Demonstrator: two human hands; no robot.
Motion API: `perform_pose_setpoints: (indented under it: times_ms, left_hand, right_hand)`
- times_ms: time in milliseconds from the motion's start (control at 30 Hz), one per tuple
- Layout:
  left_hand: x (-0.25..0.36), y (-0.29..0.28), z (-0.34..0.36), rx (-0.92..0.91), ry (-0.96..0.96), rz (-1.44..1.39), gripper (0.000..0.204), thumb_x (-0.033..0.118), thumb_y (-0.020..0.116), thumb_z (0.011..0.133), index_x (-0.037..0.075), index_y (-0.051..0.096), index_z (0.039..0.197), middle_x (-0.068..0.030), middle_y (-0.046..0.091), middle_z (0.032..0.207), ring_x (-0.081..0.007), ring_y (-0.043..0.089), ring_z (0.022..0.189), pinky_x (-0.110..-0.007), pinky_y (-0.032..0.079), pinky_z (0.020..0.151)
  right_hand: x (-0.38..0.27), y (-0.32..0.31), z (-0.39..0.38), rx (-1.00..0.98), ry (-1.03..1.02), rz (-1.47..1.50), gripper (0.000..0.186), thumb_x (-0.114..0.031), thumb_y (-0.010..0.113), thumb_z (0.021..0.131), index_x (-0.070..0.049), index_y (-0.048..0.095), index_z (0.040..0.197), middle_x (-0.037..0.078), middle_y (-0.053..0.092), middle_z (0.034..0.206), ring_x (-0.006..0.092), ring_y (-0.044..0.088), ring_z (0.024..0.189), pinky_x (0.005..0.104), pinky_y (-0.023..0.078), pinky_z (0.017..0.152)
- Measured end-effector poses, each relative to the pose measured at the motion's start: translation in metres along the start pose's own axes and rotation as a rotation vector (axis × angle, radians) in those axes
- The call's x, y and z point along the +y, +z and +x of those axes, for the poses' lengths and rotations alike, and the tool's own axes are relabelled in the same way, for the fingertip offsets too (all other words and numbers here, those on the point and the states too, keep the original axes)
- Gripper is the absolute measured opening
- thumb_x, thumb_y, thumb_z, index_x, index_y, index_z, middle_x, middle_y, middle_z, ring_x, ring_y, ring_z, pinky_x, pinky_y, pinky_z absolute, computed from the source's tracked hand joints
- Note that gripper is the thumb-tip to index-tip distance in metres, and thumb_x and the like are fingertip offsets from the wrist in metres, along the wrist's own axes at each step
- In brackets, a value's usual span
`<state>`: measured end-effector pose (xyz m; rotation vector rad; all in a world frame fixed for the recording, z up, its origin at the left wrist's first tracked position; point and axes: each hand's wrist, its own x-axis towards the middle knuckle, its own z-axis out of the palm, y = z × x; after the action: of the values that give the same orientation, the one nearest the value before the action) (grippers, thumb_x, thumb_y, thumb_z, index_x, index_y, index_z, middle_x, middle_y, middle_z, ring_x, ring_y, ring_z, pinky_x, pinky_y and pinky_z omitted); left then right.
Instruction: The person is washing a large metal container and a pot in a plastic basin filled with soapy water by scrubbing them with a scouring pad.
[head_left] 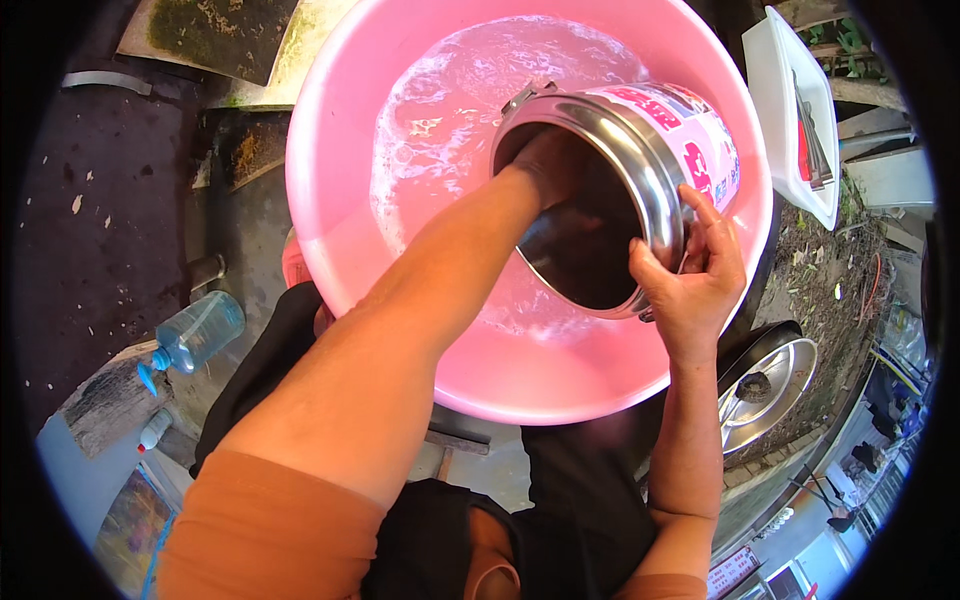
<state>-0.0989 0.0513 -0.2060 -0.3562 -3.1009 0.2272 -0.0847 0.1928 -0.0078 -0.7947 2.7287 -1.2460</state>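
Note:
A stainless steel canister (pixel 655 150) with side clamps and a pink-and-white printed wrap lies tilted in a large pink basin (pixel 335 150). Its mouth faces me and to the left. My left arm reaches into that mouth; the left hand (pixel 550 165) is inside, its fingers hidden in the dark interior. At the near right of the canister, my right hand (pixel 695 285) grips the shiny rim, thumb at the mouth's edge and fingers on the outside. Cloudy, foamy water (pixel 440 120) covers the basin's bottom around the canister.
To the basin's right stands a white rectangular tub (pixel 775 90) holding metal utensils (pixel 812 145). Below it, a round metal pan (pixel 795 395) holds a dark ball-shaped scrubber (pixel 753 387). On the left lie a clear bottle with a blue top (pixel 203 330) and a small red-capped bottle (pixel 156 428).

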Motion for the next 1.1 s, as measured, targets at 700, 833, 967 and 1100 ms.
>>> perform_pose_setpoints:
  times_ms: [700,833,967,1100]
  left_hand:
    - [0.073,-0.098,0.017,0.032,-0.417,-2.013,0.033,0.028,0.043,0.09,0.01,0.049,0.118,-0.01,0.051,0.119,-0.0209,0.049,0.108,-0.036,0.037,0.097]
    - [-0.014,-0.085,0.031,0.738,-0.908,-3.211,0.027,0.018,0.038,0.093,0.0,0.052,0.107,-0.0135,0.059,0.104,-0.0247,0.057,0.095,-0.038,0.049,0.085]
    - [-0.006,-0.086,0.062,0.777,-1.126,-3.316,0.021,0.015,0.04,0.091,0.004,0.054,0.102,-0.0106,0.059,0.101,-0.0237,0.058,0.095,-0.041,0.05,0.082]
    - [0.062,-0.109,0.026,0.365,-0.388,-2.42,0.031,0.014,0.047,0.084,0.003,0.056,0.111,-0.0141,0.059,0.112,-0.0232,0.058,0.095,-0.036,0.047,0.086]
  right_hand:
    - [0.024,-0.019,-0.016,0.059,0.279,0.344,0.063,0.01,0.072,0.055,-0.003,0.055,0.114,-0.004,0.031,0.076,0.0014,0.033,0.062,0.0123,0.038,0.056]
    - [0.027,-0.022,-0.01,0.104,0.309,0.406,0.067,0.01,0.074,0.058,-0.003,0.051,0.119,-0.004,0.03,0.076,0.0011,0.034,0.061,0.0135,0.041,0.059]
    - [0.034,-0.014,-0.013,0.096,0.295,0.485,0.07,0.012,0.074,0.061,-0.004,0.047,0.123,-0.004,0.033,0.075,0.0015,0.036,0.058,0.0144,0.04,0.057]
    - [0.044,-0.018,-0.013,0.101,0.283,0.461,0.071,0.013,0.074,0.06,-0.004,0.047,0.124,-0.004,0.032,0.074,0.0016,0.036,0.057,0.015,0.041,0.057]
